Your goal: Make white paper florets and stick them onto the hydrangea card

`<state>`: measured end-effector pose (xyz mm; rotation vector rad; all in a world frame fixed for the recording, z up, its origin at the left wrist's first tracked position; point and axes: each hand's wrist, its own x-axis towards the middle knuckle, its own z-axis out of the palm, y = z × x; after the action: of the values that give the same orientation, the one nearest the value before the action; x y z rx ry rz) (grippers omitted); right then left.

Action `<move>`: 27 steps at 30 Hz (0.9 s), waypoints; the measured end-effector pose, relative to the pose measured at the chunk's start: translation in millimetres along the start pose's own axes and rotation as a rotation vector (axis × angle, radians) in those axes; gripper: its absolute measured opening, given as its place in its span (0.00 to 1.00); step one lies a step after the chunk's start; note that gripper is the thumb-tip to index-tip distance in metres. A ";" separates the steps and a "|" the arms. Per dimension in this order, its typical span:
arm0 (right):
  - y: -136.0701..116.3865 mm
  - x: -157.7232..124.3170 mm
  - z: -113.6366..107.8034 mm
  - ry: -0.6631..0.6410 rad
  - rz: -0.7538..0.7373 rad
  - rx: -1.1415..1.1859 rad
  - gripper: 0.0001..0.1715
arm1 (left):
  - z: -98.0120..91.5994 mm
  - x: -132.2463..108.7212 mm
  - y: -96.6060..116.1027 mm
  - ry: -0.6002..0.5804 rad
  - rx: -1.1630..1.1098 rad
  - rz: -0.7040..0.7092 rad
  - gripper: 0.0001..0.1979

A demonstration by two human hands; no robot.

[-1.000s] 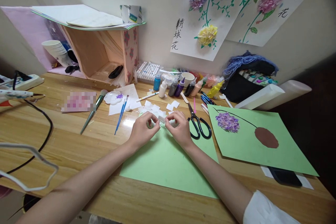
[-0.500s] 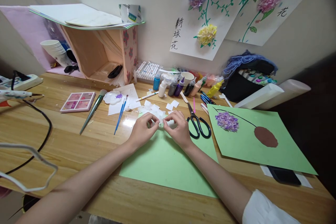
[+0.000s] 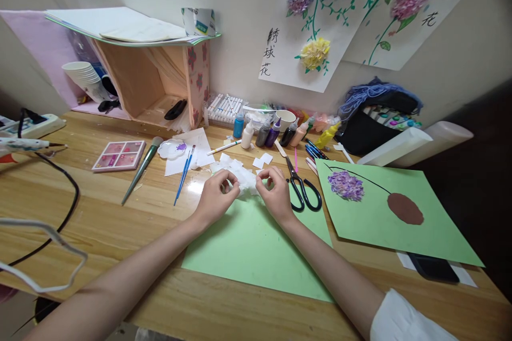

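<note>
Head: both hands (image 3: 218, 194) (image 3: 274, 195) pinched near paper (image 3: 227, 164)

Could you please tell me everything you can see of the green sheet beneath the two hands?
The green sheet is pale, plain where it shows, and looks like paper or thin card. It lies flat on the wooden table, its near edge slanting slightly down to the right. White paper pieces cover part of its far end, and the black-handled scissors overlap its far right part. The left hand and right hand hide more; whether they touch it is unclear.
</note>
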<state>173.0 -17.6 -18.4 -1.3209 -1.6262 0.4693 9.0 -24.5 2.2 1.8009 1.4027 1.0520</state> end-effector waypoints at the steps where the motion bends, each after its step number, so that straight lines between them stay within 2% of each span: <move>1: 0.8 0.3 0.1 0.010 0.010 0.000 0.05 | -0.9 0.4 0.2 0.009 -0.003 -0.003 0.03; 5: 2.6 0.8 0.6 0.044 0.055 -0.004 0.05 | -6.0 3.9 -1.3 0.053 -0.006 -0.020 0.04; 9: 4.3 1.3 1.6 -0.002 0.056 -0.059 0.04 | -9.7 9.0 -9.0 0.068 0.103 -0.045 0.04; 12: 8.6 3.6 -0.1 0.011 0.031 -0.207 0.06 | -10.4 10.7 -14.8 0.056 0.270 -0.073 0.03; 15: 14.5 6.7 -4.2 0.056 0.001 -0.417 0.07 | -10.8 10.2 -16.5 0.104 0.344 -0.086 0.09; 18: 18.7 8.2 -6.4 0.022 -0.039 -0.562 0.05 | -11.0 8.6 -15.0 0.155 0.357 -0.064 0.11; 21: 19.8 7.7 -5.7 0.005 -0.068 -0.646 0.04 | -10.4 7.2 -13.2 0.158 0.347 -0.016 0.10; 27: 17.0 7.0 -5.5 0.046 -0.099 -0.616 0.04 | -8.5 4.3 -9.5 0.113 0.308 0.060 0.08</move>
<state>187.0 -6.9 -26.0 -1.6633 -1.8636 -0.1435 -2.4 -18.1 -0.7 2.0385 1.6621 1.0257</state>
